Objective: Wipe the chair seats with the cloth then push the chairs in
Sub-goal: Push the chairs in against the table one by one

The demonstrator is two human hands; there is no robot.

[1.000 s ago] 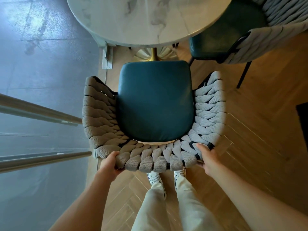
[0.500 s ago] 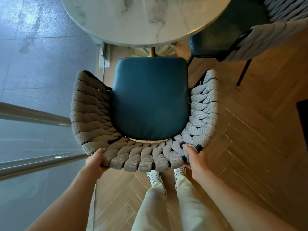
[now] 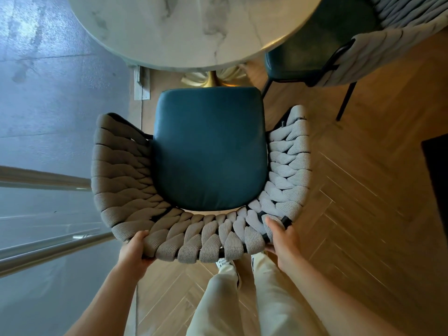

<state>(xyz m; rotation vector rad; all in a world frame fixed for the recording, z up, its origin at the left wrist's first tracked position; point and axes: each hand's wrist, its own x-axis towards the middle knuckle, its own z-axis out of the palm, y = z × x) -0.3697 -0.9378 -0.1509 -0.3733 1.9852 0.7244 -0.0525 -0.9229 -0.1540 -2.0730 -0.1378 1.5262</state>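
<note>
In the head view, the chair (image 3: pixel 208 151) is set just short of the marble table (image 3: pixel 189 27), its teal seat front near the table's edge. Its woven backrest (image 3: pixel 194 241) is gripped by the left hand (image 3: pixel 135 251) and right hand (image 3: pixel 282 238). No cloth is seen.

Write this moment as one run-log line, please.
phase: pushing chair in | left hand: grips woven chair back | right hand: grips it | seat: short of table
</note>
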